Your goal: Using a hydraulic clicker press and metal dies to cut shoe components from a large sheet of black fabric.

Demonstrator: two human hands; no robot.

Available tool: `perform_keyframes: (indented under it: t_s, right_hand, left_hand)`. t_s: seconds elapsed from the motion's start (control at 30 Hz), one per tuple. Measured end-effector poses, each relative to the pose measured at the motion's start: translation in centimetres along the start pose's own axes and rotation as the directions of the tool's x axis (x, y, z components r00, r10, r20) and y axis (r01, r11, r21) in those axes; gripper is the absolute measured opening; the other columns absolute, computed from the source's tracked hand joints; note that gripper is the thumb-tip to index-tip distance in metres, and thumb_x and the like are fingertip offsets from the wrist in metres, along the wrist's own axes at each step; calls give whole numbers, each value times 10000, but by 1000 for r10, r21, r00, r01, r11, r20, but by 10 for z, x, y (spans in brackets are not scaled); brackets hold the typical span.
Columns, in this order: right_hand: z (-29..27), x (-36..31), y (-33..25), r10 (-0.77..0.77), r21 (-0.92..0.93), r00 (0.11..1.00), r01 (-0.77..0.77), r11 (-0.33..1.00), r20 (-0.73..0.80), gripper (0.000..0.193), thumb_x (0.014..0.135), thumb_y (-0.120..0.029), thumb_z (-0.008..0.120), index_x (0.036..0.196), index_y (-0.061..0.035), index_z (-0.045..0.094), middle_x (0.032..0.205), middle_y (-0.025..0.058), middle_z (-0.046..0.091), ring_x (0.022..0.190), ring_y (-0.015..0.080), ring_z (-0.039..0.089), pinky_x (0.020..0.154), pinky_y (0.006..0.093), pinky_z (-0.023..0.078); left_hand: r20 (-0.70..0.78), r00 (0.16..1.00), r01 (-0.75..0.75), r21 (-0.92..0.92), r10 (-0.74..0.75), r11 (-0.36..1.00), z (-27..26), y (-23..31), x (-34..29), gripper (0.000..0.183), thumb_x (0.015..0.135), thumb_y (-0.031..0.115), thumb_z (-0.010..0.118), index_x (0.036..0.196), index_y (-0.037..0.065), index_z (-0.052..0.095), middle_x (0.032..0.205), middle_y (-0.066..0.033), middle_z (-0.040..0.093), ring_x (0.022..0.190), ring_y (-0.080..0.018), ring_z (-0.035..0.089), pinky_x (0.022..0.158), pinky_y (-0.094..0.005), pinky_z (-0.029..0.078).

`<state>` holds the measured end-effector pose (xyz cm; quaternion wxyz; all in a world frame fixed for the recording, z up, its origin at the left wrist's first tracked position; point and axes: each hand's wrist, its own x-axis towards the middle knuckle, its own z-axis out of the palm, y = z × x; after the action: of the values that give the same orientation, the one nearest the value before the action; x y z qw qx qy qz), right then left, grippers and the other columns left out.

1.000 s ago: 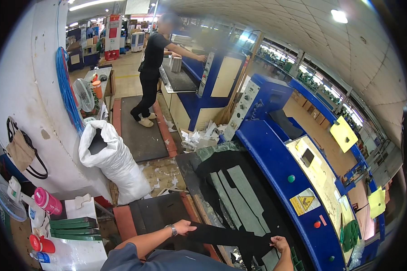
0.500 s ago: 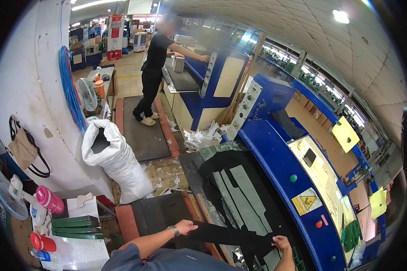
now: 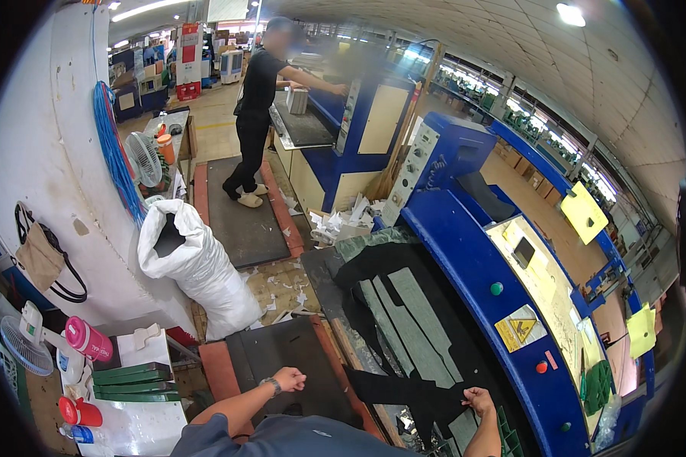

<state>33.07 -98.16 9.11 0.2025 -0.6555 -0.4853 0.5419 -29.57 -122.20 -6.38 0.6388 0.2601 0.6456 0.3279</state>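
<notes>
My left hand (image 3: 290,378) is in the air over the dark floor mat, apart from the black material, its fingers loosely bent and holding nothing. My right hand (image 3: 478,400) pinches the edge of a black cut sheet (image 3: 404,391), fabric-like, between thumb and fingers. A strip of this sheet stretches left past the edge of the machine bed. Beneath and beyond it lie grey-green long pieces (image 3: 411,324) with cut edges, on a larger black sheet (image 3: 465,335). Green cutting-die-like frames (image 3: 508,433) show beside my right wrist.
A blue machine (image 3: 465,266) with buttons runs along the right. A white sack (image 3: 198,266) stands left of the mat (image 3: 282,358). A white table (image 3: 141,419) holds green bars (image 3: 133,377) and cups. Farther off, a person (image 3: 259,107) works at another blue machine.
My left hand has let go of the black strip and moved left and slightly up. The strip's left end has dropped. My right hand keeps its pinch and has barely moved.
</notes>
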Motion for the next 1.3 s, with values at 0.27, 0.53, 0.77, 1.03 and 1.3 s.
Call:
perform_keyframes:
  t_s: [0.27, 0.53, 0.77, 1.03, 1.3]
  right_hand:
    - [0, 6, 2, -22, -2, 999, 22, 1000, 23, 120, 1020, -120, 735, 956, -18, 726, 814, 27, 676, 686, 166, 671, 657, 324, 602]
    - [-4, -8, 0, -9, -22, 1000, 8, 1000, -4, 101, 1014, -94, 734, 946, -20, 727, 833, 32, 706, 708, 174, 690, 651, 329, 605]
    - [-7, -2, 6, -39, -15, 999, 38, 999, -22, 94, 1015, -95, 734, 953, -26, 717, 822, 34, 695, 697, 170, 679, 646, 314, 597]
    - [-4, 3, 4, -29, -8, 1000, 29, 1000, 12, 104, 1019, -79, 720, 953, 2, 723, 856, 49, 702, 730, 172, 679, 667, 341, 627]
    - [1, -5, 0, -4, -24, 1000, 4, 1000, 6, 112, 1017, -82, 725, 950, 7, 721, 842, 57, 708, 722, 175, 683, 667, 336, 621]
  left_hand:
    - [-163, 974, 206, 343, -158, 916, -42, -84, -53, 549, 1121, 487, 462, 905, 66, 741, 834, -58, 785, 786, -190, 764, 697, -370, 596]
    - [-203, 925, 368, 253, -323, 895, -19, -143, -82, 606, 1002, 625, 649, 890, 45, 789, 816, -88, 759, 747, -236, 717, 781, -412, 586]
    - [-157, 955, 288, 301, -250, 909, -25, -162, -78, 370, 1028, 444, 710, 927, 90, 752, 741, -40, 694, 602, -164, 623, 542, -347, 468]
    - [-201, 926, 353, 160, -319, 922, -47, -154, -92, 332, 1026, 434, 707, 1063, 106, 742, 838, -23, 768, 663, -127, 686, 510, -301, 488]
    - [-212, 904, 413, 198, -372, 889, -47, -142, -102, 324, 1043, 416, 673, 1115, 107, 741, 920, -30, 796, 712, -117, 709, 511, -291, 492]
